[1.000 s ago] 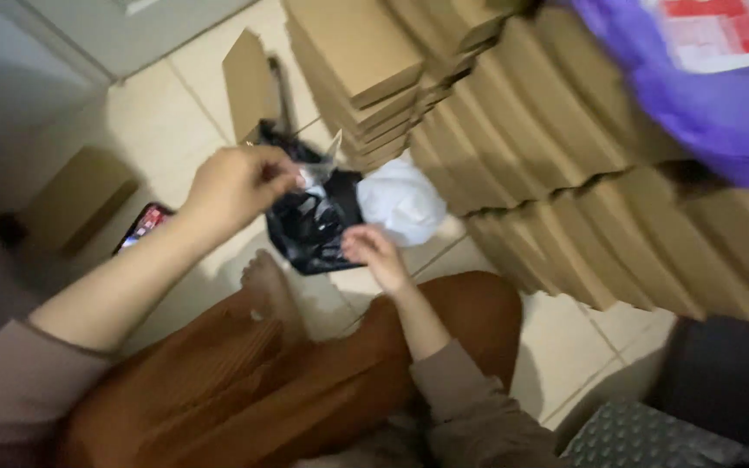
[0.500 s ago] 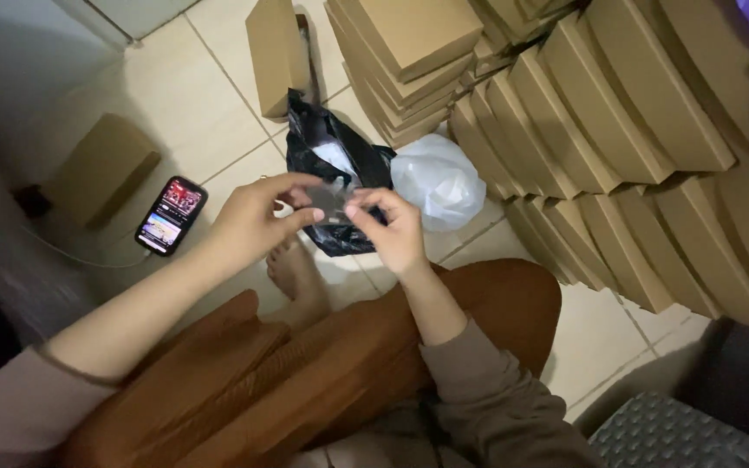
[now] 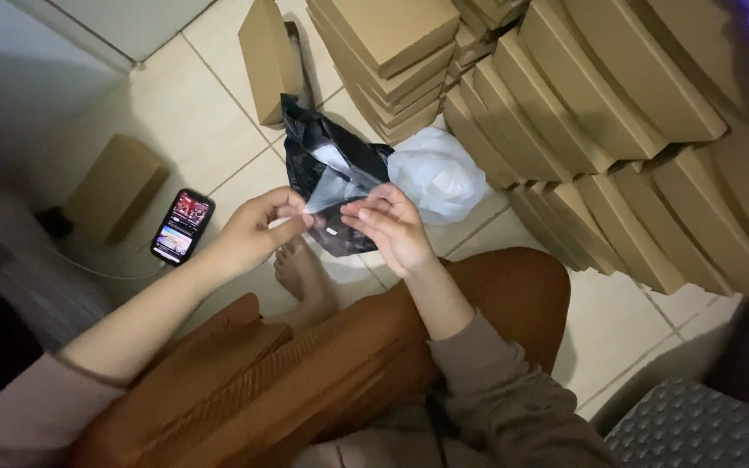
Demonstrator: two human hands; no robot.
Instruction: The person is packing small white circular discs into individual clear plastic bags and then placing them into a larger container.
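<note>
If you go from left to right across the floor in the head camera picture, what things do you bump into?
Small brown box → phone → left hand → clear plastic piece → right hand → white bag → leaning rows of flat brown boxes.

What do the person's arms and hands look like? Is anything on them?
Both hands are bare: the left hand and right hand wear no gloves, and no rings or watch show. Each arm has a long, soft sleeve pushed up the forearm, the left sleeve pale beige-pink, the right sleeve greyish brown.
</note>
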